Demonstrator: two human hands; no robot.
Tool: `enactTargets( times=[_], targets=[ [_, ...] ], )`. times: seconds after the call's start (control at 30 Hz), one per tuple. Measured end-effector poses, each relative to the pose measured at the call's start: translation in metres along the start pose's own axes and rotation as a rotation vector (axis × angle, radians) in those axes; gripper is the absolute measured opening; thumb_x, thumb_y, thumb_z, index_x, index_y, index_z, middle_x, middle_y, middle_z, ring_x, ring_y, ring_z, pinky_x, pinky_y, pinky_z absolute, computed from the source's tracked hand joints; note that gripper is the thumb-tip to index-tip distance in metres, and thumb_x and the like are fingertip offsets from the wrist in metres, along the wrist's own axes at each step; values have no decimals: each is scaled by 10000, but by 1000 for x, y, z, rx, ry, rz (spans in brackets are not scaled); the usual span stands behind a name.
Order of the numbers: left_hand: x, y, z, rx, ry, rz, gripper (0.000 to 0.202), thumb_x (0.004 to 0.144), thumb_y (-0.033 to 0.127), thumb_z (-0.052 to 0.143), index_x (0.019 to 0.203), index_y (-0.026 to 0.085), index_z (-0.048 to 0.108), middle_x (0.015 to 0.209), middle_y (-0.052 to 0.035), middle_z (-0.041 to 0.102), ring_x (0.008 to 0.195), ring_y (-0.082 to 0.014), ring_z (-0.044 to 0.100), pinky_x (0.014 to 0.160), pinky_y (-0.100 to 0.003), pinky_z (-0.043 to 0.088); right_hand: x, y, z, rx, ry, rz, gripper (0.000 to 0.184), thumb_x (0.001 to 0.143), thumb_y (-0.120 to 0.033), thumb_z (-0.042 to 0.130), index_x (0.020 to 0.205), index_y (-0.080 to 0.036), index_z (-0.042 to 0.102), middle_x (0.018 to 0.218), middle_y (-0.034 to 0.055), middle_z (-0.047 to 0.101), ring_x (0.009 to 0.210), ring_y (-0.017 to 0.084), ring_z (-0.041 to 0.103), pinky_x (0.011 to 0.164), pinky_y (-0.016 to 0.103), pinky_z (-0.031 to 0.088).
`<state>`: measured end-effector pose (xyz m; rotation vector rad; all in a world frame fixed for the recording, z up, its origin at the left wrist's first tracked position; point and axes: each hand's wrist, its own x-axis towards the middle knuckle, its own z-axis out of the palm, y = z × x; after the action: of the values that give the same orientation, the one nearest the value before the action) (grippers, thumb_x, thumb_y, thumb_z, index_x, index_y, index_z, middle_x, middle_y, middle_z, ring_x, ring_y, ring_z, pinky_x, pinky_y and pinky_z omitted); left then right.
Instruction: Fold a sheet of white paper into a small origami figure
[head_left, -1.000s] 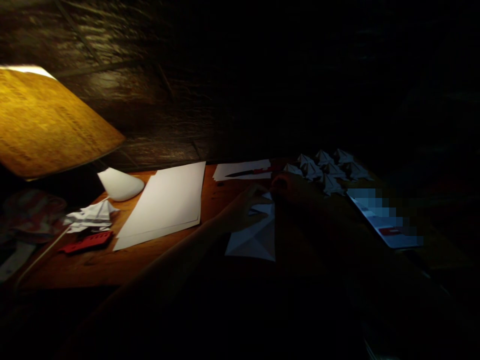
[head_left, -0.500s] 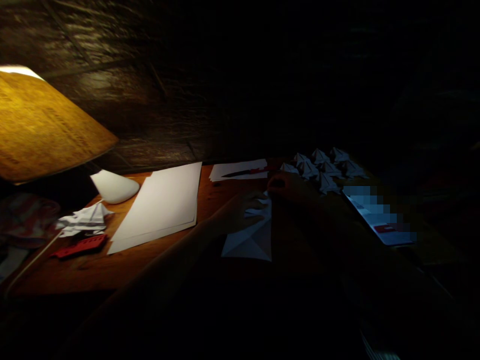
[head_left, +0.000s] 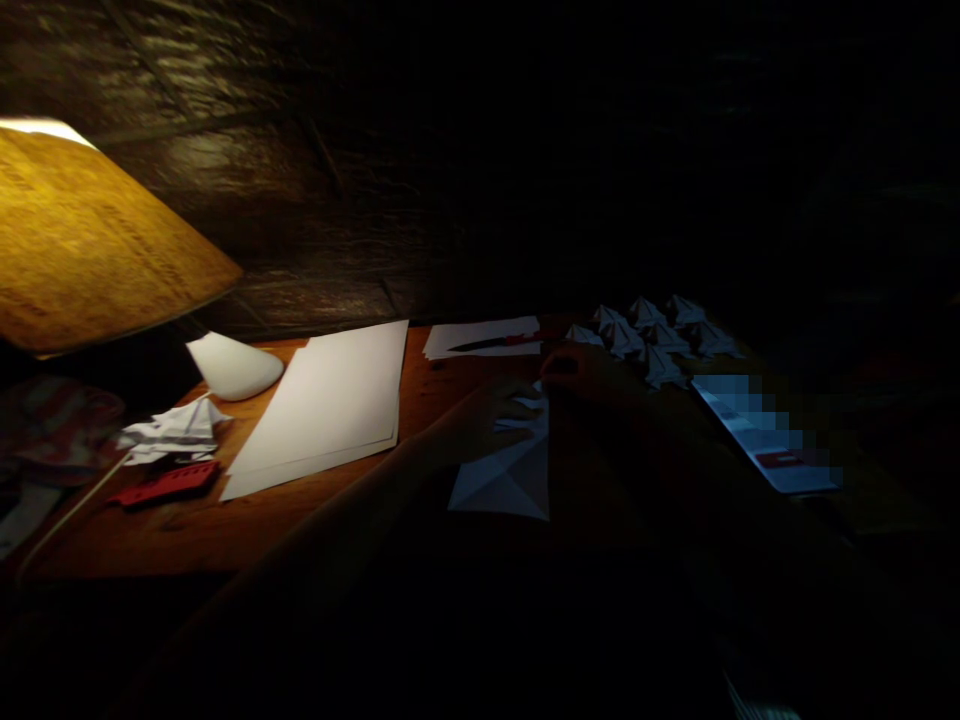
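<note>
A creased sheet of paper (head_left: pixel 502 485) lies on the wooden table in front of me, its diagonal fold lines showing at the near end. My left hand (head_left: pixel 504 412) rests on its upper part, fingers spread and lying flat. At the far right corner of the sheet, my right hand (head_left: pixel 581 368) is closed, thumb and fingers pinched together at the paper's edge. Deep shadow hides most of that hand and the exact grip. Just beyond it stand several folded paper figures (head_left: pixel 656 335) in a cluster.
Blank paper sheets (head_left: pixel 322 400) lie to the left. A knife (head_left: pixel 480 345) with a red handle lies on a smaller paper stack (head_left: pixel 442 338). Farther left are a lamp (head_left: pixel 97 240), crumpled paper (head_left: pixel 176 430) and a red object (head_left: pixel 169 485). A lit phone (head_left: pixel 739 430) lies right.
The whole view has shifted slightly, with things appearing a little farther right. Both hands keep nearly the same place on the paper.
</note>
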<state>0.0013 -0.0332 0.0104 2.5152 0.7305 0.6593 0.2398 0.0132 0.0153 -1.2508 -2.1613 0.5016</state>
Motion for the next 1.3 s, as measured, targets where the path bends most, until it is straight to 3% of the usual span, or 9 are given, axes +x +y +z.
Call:
enactTargets(
  times=[0.2, 0.53, 1.07, 1.3],
  targets=[
    [0, 1, -1, 14, -14, 0, 198, 905, 314, 698, 1075, 225, 747, 1289, -101, 622, 1228, -245, 585, 1057, -465, 518, 0, 0, 0, -6, -3, 6, 92, 847, -229, 710, 909, -196, 768, 1015, 60, 768, 916, 210, 687, 824, 323, 473],
    [2, -5, -5, 40, -59, 74, 274, 945, 218, 604, 1192, 264, 714, 1320, -92, 608, 1270, -244, 537, 1084, -499, 466, 0, -3, -1, -4, -8, 12, 84, 841, -220, 720, 904, -206, 773, 1011, 62, 768, 923, 218, 686, 838, 342, 482],
    [1, -14, -3, 83, -70, 134, 332, 942, 232, 587, 1253, 289, 690, 1390, -89, 567, 1314, -252, 508, 1110, -489, 445, 1, 2, 2, 13, 5, 5, 102, 835, -229, 720, 921, -218, 774, 1042, 58, 771, 948, 223, 694, 855, 344, 487],
    [1, -13, -3, 81, -72, 142, 373, 924, 201, 604, 1273, 305, 682, 1389, -91, 561, 1316, -262, 503, 1114, -509, 438, -1, -4, 0, -18, 8, 40, 121, 837, -272, 731, 927, -193, 738, 967, 56, 758, 855, 201, 674, 740, 302, 459]
  ],
)
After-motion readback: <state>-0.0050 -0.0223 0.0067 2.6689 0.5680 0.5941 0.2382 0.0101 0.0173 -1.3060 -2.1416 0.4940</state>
